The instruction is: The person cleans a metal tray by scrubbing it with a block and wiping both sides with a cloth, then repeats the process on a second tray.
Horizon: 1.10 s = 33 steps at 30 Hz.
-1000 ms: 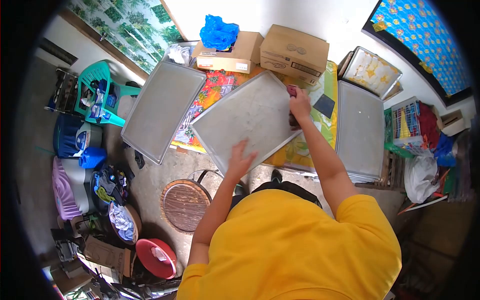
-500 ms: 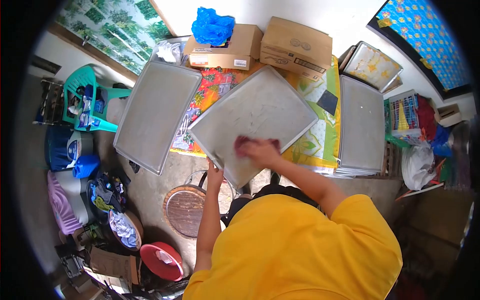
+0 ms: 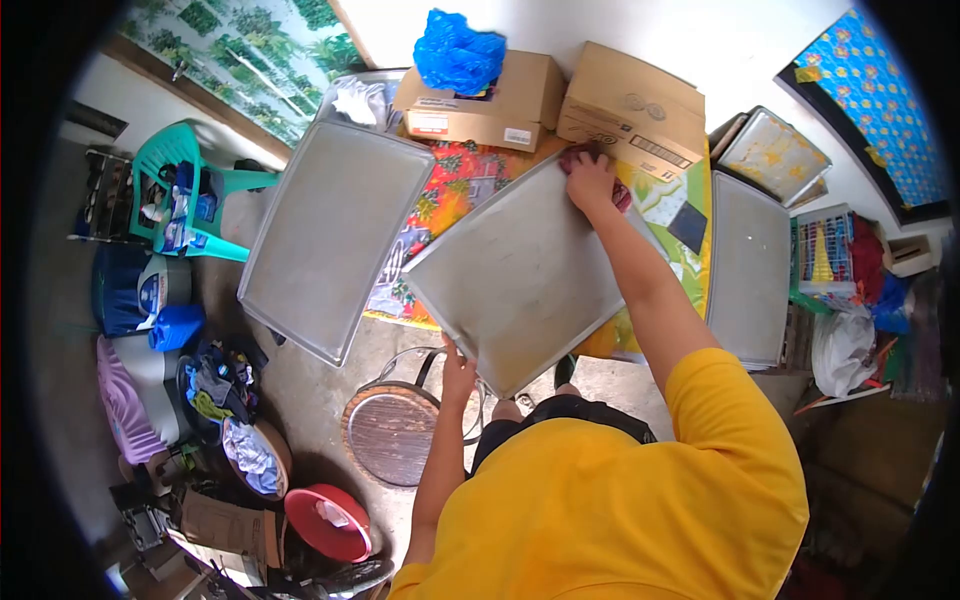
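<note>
A flat rectangular metal tray (image 3: 520,275) lies turned at an angle over the patterned tablecloth (image 3: 440,205), its near corner jutting past the table edge towards my body. My left hand (image 3: 459,372) is closed on the tray's lower left rim. At the tray's far corner, my right hand (image 3: 592,182) presses a dark red cloth (image 3: 621,194) to the surface, close to the cardboard boxes. Part of the cloth is hidden under my fingers. Another grey tray (image 3: 335,240) rests to the left, tilted, overhanging the table.
Two cardboard boxes (image 3: 632,110) stand at the back, a blue plastic bag (image 3: 459,52) on one. More trays are stacked (image 3: 748,270) at the right. A round wooden stool (image 3: 391,434), red basin (image 3: 328,522) and green chair (image 3: 166,175) are on the left.
My right hand has moved the cloth from the tray's near part up to its far corner. My left hand stays at the lower left rim. The camera view has shifted slightly.
</note>
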Each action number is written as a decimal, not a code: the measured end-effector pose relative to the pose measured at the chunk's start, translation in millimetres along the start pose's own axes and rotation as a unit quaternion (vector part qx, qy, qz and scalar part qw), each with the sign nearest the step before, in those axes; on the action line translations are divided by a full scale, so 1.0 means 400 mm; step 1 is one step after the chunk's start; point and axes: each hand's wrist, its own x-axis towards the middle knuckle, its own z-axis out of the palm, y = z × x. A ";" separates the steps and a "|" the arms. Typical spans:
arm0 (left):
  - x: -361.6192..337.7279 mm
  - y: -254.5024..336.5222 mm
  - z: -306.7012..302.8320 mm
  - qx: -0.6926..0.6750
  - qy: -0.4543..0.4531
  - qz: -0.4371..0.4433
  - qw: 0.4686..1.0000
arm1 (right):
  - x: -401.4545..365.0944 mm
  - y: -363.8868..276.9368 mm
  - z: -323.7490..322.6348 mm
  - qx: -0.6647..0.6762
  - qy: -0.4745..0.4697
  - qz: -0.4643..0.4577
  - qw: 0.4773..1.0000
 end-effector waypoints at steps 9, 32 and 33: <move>0.000 0.031 0.002 0.000 -0.019 -0.019 1.000 | -0.287 -0.543 -0.100 0.180 -0.012 -0.234 0.955; 0.007 0.026 -0.031 -0.165 -0.078 -0.086 0.979 | -0.647 0.200 -0.175 0.044 -0.024 -0.203 0.978; 0.007 0.027 -0.031 -0.162 -0.075 -0.086 0.980 | -0.612 0.260 -0.161 0.003 -0.064 -0.164 0.984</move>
